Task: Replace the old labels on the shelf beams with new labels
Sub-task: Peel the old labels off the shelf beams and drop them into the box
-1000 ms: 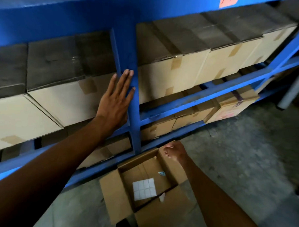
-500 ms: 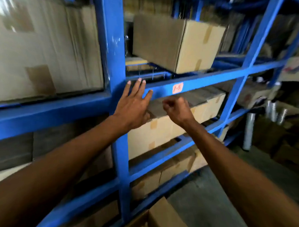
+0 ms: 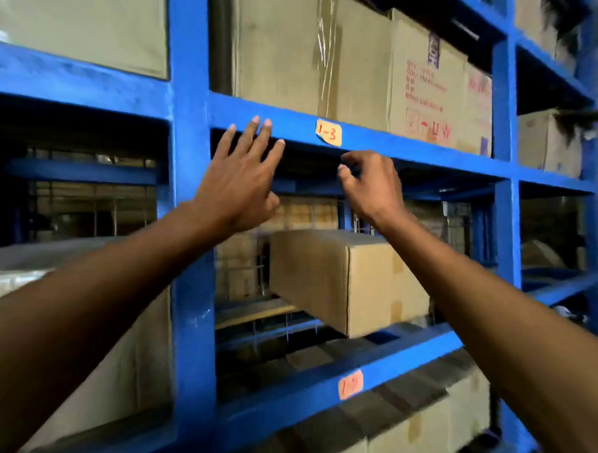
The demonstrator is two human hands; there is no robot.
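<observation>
A yellowish paper label (image 3: 328, 132) with red writing "1-3" is stuck on a blue shelf beam (image 3: 407, 144) at upper centre. My left hand (image 3: 240, 181) is spread flat, its fingertips touching that beam left of the label. My right hand (image 3: 371, 185) is just below the label with fingers curled and thumb and forefinger pinched; anything held there is too small to see. A second, orange label (image 3: 350, 384) sits on the lower beam (image 3: 332, 389).
A blue upright post (image 3: 193, 231) stands left of my hands, another post (image 3: 506, 183) at the right. Cardboard boxes (image 3: 352, 63) fill the upper shelf. One brown box (image 3: 348, 279) sits on the middle shelf behind my right forearm.
The view has swung upward from the floor box to the higher beams. Both hands rose from the lower beam level to the beam carrying the "1-3" label.
</observation>
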